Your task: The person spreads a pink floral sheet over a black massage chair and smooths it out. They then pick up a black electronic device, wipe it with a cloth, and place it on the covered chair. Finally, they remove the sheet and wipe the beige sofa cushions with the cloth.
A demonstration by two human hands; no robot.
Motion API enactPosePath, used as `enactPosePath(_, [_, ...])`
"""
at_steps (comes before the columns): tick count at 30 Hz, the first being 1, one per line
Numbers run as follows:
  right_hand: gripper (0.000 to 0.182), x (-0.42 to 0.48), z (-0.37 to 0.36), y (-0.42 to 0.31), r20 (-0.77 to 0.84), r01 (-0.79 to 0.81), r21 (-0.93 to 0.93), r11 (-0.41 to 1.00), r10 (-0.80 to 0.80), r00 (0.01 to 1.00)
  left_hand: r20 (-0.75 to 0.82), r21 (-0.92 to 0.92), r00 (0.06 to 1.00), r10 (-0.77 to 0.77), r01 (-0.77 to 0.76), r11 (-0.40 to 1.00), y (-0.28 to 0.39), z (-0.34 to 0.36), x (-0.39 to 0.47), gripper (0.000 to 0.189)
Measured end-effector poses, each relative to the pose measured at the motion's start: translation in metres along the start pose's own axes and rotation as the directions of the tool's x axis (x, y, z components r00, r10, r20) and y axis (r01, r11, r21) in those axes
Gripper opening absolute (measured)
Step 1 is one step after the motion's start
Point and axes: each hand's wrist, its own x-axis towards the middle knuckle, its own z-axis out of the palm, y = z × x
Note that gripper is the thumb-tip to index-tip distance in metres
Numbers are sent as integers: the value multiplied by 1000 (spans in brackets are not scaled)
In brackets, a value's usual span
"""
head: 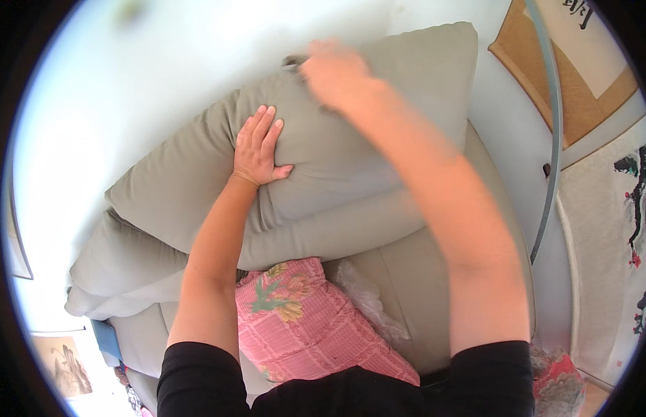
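A grey-beige sofa backrest cushion (344,151) stands against the pale wall. My left hand (258,148) lies flat on its upper part, fingers spread and pressing into the creased upholstery. Higher up and to the right, my right hand (336,68) is blurred by motion at the cushion's top edge. Its fingers curl around a small dark object (293,63), which shows at the left of the fist and is too blurred to name. On the seat below rests a pink patterned pillow (312,323) with yellow flowers and green leaves.
Crumpled clear plastic (372,302) lies on the sofa seat (422,281) beside the pillow. A painted hanging scroll (594,250) and a curved grey strip (555,120) are at the right. A red and grey patterned item (557,383) sits low right. Another cushion (130,260) adjoins at left.
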Motion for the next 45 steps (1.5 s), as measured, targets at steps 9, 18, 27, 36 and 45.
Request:
enactPosePath(9, [23, -46, -42, 215, -132, -438, -72, 896, 427, 895, -27, -9, 1000, 5, -5, 1000, -2, 0, -1, 76])
enactPosePath(18, [24, -31, -15, 88, -168, -279, -69, 958, 264, 950, -36, -7, 999, -13, 12, 1000, -1, 2, -7, 75])
enactPosePath(27, [22, -72, -80, 194, -817, -74, 464, 883, 459, 350, -75, 24, 997, 31, -29, 999, -1, 10, 4, 75])
enactPosePath(36, [42, -87, 20, 182, -244, -477, 737, 478, 847, 472, -108, 53, 991, 81, -76, 996, -2, 10, -1, 73])
enactPosePath(45, [39, -195, 126, 143, -258, -510, 697, 504, 840, 477, -152, 40, 986, 70, -64, 997, -2, 16, 2, 72])
